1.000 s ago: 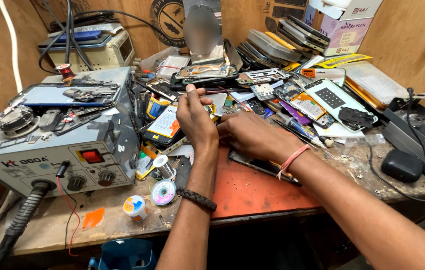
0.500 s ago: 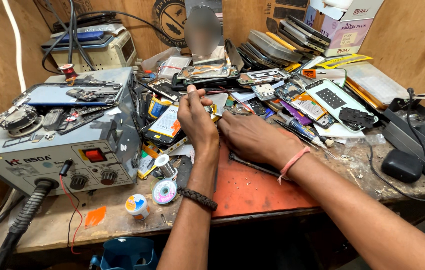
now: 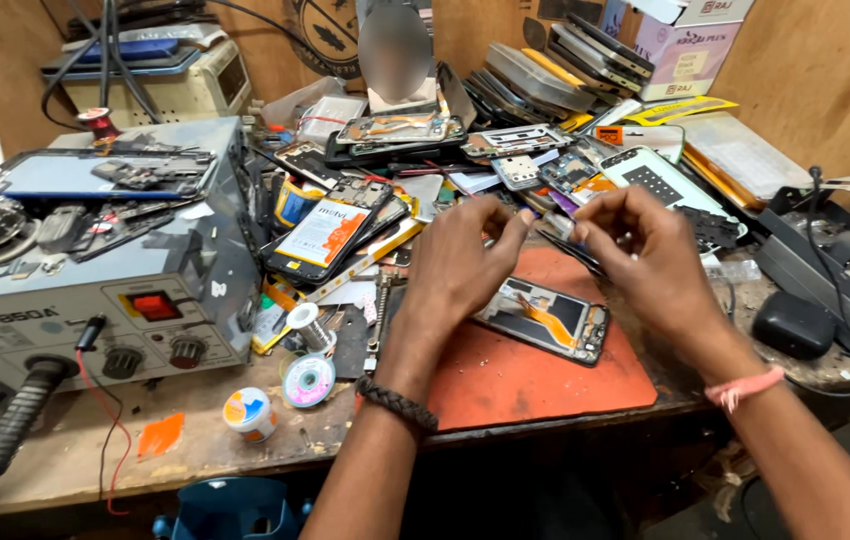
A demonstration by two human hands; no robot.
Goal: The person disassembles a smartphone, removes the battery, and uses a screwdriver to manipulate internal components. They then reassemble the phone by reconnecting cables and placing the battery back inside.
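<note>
My left hand (image 3: 465, 262) and my right hand (image 3: 645, 250) are raised together above an orange work mat (image 3: 535, 385). Between their fingertips is a small pale tube (image 3: 557, 226). My right hand grips its body, and my left thumb and forefinger pinch at its end. Thin dark tweezers (image 3: 573, 256) stick out from under my right hand. Below the hands, an opened phone (image 3: 545, 318) with an orange flex cable lies on the mat. A dark braided band circles my left wrist and a pink band my right.
A grey hot-air rework station (image 3: 95, 290) stands at the left, its hose (image 3: 5, 450) hanging off the bench front. Solder wick spools (image 3: 307, 378) and a small tin (image 3: 250, 412) lie near the edge. Piles of phones, frames and parts (image 3: 505, 140) fill the back. A black box (image 3: 793, 325) sits at the right.
Both hands have lifted off the pile of parts and drawn back over the mat, now meeting on the small tube. The opened phone on the mat is uncovered.
</note>
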